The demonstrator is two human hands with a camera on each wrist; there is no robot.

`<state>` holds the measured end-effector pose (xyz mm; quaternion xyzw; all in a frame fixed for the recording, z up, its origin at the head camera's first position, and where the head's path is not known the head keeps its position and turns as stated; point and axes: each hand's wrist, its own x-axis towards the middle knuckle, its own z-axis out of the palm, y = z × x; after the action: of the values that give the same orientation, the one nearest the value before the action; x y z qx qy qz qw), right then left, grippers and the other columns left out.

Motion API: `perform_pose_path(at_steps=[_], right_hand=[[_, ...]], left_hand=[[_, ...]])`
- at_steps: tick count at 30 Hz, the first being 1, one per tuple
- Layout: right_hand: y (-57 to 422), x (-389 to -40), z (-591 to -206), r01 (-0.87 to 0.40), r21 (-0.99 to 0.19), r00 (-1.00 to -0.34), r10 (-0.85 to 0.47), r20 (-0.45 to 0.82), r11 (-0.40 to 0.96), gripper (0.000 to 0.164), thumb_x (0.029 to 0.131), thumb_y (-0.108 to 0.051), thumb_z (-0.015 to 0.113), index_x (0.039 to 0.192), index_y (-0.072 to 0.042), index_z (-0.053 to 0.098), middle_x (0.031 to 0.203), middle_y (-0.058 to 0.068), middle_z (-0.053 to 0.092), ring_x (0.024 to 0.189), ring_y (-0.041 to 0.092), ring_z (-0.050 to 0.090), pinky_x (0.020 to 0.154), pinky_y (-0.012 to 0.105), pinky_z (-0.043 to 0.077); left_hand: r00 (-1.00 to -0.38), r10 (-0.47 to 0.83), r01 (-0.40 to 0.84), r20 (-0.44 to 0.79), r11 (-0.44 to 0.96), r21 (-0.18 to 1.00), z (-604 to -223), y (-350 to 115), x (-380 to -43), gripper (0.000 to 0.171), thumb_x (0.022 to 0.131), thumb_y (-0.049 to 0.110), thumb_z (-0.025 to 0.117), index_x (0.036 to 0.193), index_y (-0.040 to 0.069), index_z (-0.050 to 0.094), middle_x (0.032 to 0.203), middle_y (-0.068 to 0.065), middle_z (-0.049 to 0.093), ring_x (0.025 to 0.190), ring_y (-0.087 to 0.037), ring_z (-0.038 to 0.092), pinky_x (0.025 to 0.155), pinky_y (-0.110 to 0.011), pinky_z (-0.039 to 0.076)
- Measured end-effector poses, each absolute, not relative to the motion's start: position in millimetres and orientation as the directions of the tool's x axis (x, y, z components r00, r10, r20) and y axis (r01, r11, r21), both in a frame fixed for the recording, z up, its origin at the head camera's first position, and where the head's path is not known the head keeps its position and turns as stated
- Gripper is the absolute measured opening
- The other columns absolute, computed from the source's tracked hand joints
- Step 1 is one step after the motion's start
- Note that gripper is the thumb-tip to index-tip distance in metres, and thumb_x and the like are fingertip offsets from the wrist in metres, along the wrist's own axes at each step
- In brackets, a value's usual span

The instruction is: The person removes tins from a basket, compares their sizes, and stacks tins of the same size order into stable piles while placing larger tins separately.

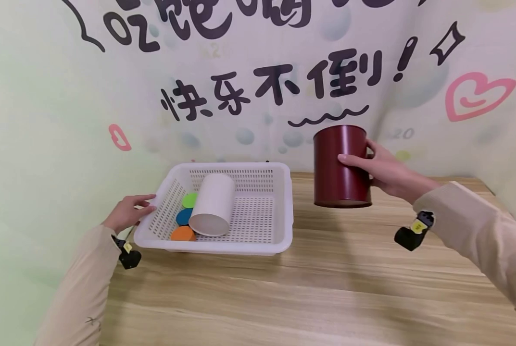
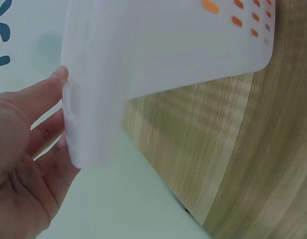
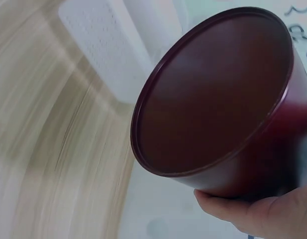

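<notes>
A dark red cylindrical canister (image 1: pixel 342 166) is held up off the table by my right hand (image 1: pixel 385 168), whose thumb lies across its side. Its flat round base (image 3: pixel 215 94) faces the camera in the right wrist view. At the left end of a white plastic basket (image 1: pixel 283 206), my left hand (image 1: pixel 130 211) grips the rim (image 2: pixel 93 99) between thumb and fingers. Inside the basket a white cylinder (image 1: pixel 214 204) lies on its side. Beside it are a green piece (image 1: pixel 190 200), a blue piece (image 1: pixel 183 216) and an orange piece (image 1: pixel 182 234), partly hidden.
The basket stands on a wood-grain table (image 1: pixel 309 283), close to the back. Behind the table hangs a pale printed cloth (image 1: pixel 249 139) with dark lettering and pink hearts. A pale green wall surface (image 1: pixel 37 144) borders the left side.
</notes>
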<state>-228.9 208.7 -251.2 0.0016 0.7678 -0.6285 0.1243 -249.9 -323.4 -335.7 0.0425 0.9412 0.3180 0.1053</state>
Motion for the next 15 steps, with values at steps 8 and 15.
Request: perform_pose_path(at_steps=[8,15], right_hand=[[254.2,-229.5,-276.3,0.169,-0.938,-0.977,-0.072,-0.199,0.303,0.092,0.082,-0.042,0.057,0.141,-0.01,-0.006,0.132,0.02,0.022,0.107,0.033,0.039,0.077,0.039,0.045],[285.1,-231.7,-309.7,0.111,-0.923,-0.994,0.031,-0.107,0.369,0.083,0.083,-0.037,0.058,0.136,-0.003,0.003,0.123,0.017,0.029,0.087,0.019,0.051,0.068,0.032,0.049]], left_hand=[[-0.976,0.137,0.006,-0.169,0.792,0.61,-338.4,-324.9,-251.4,0.055,0.091,0.022,0.051,0.135,-0.002,0.031,0.113,-0.028,0.043,0.079,-0.025,0.055,0.068,-0.034,0.051],[-0.976,0.13,-0.003,-0.173,0.791,0.612,-336.9,-323.8,-249.7,0.054,0.091,0.022,0.051,0.135,-0.002,0.03,0.115,-0.028,0.042,0.08,-0.025,0.056,0.069,-0.034,0.051]])
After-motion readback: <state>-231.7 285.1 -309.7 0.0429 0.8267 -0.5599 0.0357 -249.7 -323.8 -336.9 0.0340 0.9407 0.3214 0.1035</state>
